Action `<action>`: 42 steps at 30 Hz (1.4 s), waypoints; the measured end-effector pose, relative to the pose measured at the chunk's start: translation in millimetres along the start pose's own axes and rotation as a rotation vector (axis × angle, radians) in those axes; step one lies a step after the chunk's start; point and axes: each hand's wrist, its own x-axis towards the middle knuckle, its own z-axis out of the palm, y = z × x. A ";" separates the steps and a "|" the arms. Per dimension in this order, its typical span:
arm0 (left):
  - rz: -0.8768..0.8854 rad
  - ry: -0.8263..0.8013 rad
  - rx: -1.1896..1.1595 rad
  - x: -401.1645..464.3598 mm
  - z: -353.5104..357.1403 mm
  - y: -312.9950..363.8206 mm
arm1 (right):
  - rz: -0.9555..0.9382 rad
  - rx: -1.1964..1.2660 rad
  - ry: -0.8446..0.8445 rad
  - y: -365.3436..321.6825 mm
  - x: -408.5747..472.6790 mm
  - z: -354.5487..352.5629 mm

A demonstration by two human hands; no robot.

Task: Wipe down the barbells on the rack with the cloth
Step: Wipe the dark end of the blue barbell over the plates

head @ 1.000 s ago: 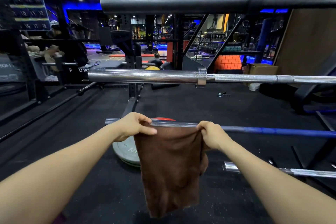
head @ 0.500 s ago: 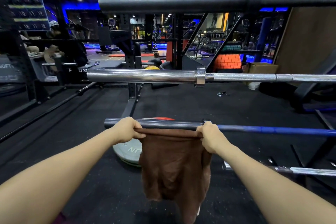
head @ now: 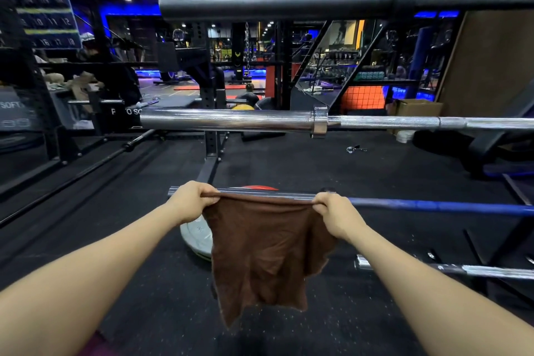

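Here, both hands hold a brown terry cloth stretched between them in front of a horizontal barbell with a dull silver sleeve and a blue shaft. The left hand pinches the cloth's upper left corner with curled fingers, and the right hand grips the upper right corner the same way, so the top edge runs taut just beside the sleeve of that bar; whether the cloth touches the metal cannot be told. The rest of the cloth hangs down loosely, its lower edge uneven.

Above that bar lies a shiny chrome barbell with a collar ring, and higher up a dark grey matte barbell, both horizontal and reaching off to the right. Lower right, the end of another chrome bar shows near the black rubber floor. A pale grey weight plate lies flat on the floor behind the cloth, with a red plate edge visible just past the blue-shafted bar. A small spring collar clip lies farther off on the floor, and a cardboard box stands at the right in the background
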 end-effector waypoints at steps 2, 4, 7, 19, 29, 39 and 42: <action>-0.041 0.015 -0.207 -3.8 1.1 0.0 | -0.019 0.142 0.006 0.9 0.6 0.6; -0.157 -0.023 -0.459 -9.3 5.2 2.0 | -0.024 0.257 0.008 -3.2 -2.0 0.7; -0.314 0.005 -0.725 -11.0 15.4 6.6 | -0.005 0.418 -0.106 -14.6 -9.8 -6.0; 0.119 -0.367 0.319 -17.0 10.0 -22.9 | 0.065 -0.046 -0.321 2.1 -16.2 -14.7; -0.176 -0.338 -1.060 -25.9 -0.6 0.8 | 0.385 1.158 -0.314 -1.3 -15.2 -34.3; -0.291 -0.230 -1.298 -21.5 32.5 2.5 | 0.382 1.457 -0.313 1.5 -13.7 -41.9; -0.412 -0.390 -1.091 -29.6 44.7 -8.6 | 0.397 1.388 -0.533 14.7 -29.0 -20.7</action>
